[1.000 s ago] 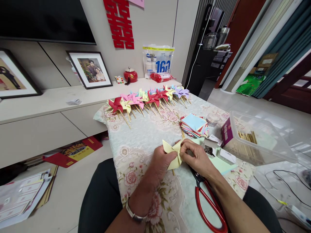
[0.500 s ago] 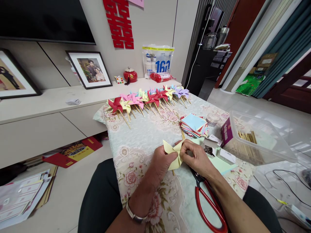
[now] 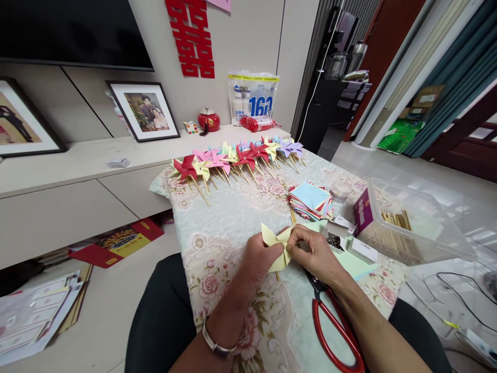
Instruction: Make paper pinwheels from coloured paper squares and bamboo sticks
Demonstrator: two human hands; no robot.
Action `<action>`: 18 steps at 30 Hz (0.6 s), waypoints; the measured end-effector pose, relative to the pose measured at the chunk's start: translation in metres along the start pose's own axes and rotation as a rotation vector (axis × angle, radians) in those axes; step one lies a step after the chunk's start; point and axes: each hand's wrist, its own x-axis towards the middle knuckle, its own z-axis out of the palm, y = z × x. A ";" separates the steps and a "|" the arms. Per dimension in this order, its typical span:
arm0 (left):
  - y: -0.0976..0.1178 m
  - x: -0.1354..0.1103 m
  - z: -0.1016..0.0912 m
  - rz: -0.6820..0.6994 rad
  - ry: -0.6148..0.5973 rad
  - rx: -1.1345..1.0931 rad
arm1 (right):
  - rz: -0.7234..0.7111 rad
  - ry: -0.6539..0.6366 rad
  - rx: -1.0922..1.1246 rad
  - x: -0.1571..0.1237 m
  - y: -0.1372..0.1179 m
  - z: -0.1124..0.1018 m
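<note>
A pale yellow paper pinwheel (image 3: 280,261) is between my two hands over the front of the table. My left hand (image 3: 258,254) grips its left side, thumb pressed near the folded centre. From the right, my right hand (image 3: 312,248) pinches the paper at the centre; whatever sits under those fingertips is hidden. A thin wooden stick (image 3: 292,214) lies behind the hands, partly covered by them. Red-handled scissors (image 3: 324,331) rest under my right forearm. Beside the right hand stands a small open box (image 3: 334,242) of metal pins.
Finished pinwheels (image 3: 244,156) line the table's far edge. A stack of coloured paper squares (image 3: 310,199) lies beyond my hands, near a round clear container (image 3: 340,190). To the right is a clear plastic bin (image 3: 427,223) holding sticks. Light green paper (image 3: 359,267) lies beside the small white box (image 3: 363,249).
Almost nothing differs. Both hands keep hold of the pinwheel in the same place, and the view has shifted very slightly.
</note>
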 end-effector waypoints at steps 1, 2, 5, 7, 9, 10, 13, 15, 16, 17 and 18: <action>0.001 0.000 0.000 0.000 -0.001 -0.009 | 0.002 -0.002 0.011 0.000 0.000 0.000; 0.001 0.000 -0.001 0.001 0.000 -0.025 | 0.006 -0.001 0.027 0.000 0.000 0.000; 0.000 0.003 -0.006 0.004 0.036 -0.082 | 0.040 0.054 0.104 0.000 0.001 -0.002; 0.000 0.005 -0.010 0.009 0.084 -0.126 | 0.088 0.129 0.116 0.000 0.001 -0.003; -0.001 0.007 -0.014 0.020 0.126 -0.185 | 0.132 0.160 0.048 -0.001 0.001 -0.004; 0.000 0.008 -0.016 0.026 0.147 -0.224 | 0.136 0.145 -0.006 -0.002 0.000 -0.005; 0.002 0.007 -0.017 0.032 0.206 -0.343 | 0.076 -0.008 -0.164 -0.005 -0.004 -0.008; 0.005 0.006 -0.017 0.031 0.245 -0.392 | 0.022 -0.135 -0.247 -0.008 -0.007 -0.010; 0.007 0.005 -0.016 0.029 0.255 -0.401 | 0.006 -0.186 -0.289 -0.009 -0.009 -0.010; 0.008 0.004 -0.016 0.026 0.258 -0.403 | -0.001 -0.228 -0.330 -0.010 -0.010 -0.010; 0.009 0.004 -0.015 0.021 0.255 -0.402 | 0.000 -0.258 -0.370 -0.010 -0.011 -0.010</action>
